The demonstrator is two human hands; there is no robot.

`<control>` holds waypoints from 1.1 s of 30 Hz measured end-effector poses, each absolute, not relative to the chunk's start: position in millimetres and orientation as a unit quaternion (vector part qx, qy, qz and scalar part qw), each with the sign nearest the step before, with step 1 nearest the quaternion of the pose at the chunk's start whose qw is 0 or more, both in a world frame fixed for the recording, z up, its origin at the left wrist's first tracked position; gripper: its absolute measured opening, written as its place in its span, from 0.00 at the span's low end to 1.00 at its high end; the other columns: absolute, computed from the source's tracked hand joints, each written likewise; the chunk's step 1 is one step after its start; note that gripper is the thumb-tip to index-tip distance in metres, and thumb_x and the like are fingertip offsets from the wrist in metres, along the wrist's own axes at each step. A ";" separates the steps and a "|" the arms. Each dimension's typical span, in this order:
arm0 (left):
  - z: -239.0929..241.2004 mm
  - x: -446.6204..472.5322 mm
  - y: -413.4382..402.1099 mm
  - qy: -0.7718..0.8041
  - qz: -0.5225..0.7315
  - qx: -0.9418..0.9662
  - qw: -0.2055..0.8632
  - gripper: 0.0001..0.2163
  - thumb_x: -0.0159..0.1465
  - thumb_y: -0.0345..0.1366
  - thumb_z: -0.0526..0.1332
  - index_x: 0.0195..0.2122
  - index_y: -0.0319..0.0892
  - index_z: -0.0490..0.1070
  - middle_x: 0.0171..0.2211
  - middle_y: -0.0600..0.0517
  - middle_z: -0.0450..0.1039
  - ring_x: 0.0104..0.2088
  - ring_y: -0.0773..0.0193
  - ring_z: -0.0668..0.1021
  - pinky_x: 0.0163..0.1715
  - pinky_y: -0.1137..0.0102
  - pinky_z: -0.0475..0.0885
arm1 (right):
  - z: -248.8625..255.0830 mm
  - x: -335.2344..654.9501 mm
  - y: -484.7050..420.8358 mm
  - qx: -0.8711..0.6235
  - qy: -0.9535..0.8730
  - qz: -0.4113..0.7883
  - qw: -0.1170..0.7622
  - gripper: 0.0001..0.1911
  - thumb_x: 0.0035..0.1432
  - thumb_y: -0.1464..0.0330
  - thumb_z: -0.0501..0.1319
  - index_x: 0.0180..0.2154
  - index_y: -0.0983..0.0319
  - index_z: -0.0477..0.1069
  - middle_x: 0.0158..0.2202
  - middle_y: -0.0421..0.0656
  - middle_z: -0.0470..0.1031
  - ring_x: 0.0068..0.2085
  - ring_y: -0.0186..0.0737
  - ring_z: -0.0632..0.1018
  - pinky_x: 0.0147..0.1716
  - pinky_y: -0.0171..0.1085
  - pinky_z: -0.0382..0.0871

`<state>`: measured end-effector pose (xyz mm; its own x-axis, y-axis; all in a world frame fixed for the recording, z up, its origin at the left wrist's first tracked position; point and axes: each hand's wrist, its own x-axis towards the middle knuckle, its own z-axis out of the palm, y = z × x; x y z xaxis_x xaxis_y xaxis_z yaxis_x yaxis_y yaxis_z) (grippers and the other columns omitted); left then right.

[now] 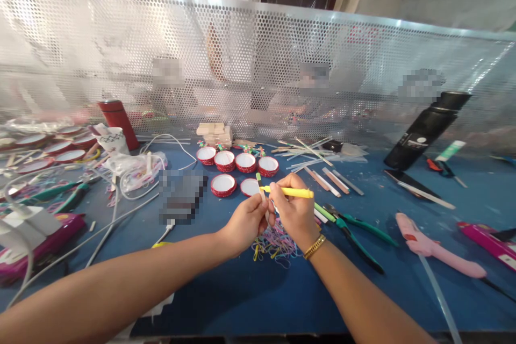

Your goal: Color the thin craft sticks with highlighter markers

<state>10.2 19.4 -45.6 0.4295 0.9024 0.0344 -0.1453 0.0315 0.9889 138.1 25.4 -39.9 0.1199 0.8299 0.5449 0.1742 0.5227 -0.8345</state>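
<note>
Between the thumb and fingers of my left hand (248, 223) is a small flat wooden stick (259, 178), held upright with its upper end coloured green. My right hand (295, 209) grips a yellow marker pen (298, 192), its tip pointing left and meeting the stick or very close to it. Just beyond my hands stand several small red-rimmed round pieces with white tops (223, 185), arranged in two rows. Under my hands lies a tangle of thin coloured elastic strings (278, 244). A green marker (324, 212) rests to the right of my right hand, partly hidden.
Green-handled pliers (358, 231) and a pink glue gun (437, 250) lie to the right. A black bottle (425, 131) leans behind them. Loose sticks (334, 180) are scattered ahead. On the left are a phone (183, 199), white cables, and a red flask (120, 123). A perforated metal screen (258, 59) bounds the back.
</note>
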 end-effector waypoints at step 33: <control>-42.1 10.6 18.2 0.337 0.420 0.554 0.635 0.17 0.64 0.51 0.60 0.30 0.42 0.63 0.19 0.59 0.64 0.15 0.74 0.57 0.17 0.73 0.49 | -40.0 137.6 24.1 -0.413 -0.614 0.260 0.620 0.14 0.64 0.60 0.60 0.28 0.57 0.61 0.16 0.32 0.67 0.16 0.31 0.69 0.18 0.32 0.63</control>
<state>10.6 18.2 -42.1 0.4189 0.9073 0.0377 -0.1599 0.0329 0.9866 137.6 24.1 -40.0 0.1099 0.8302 0.5466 0.1855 0.5231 -0.8318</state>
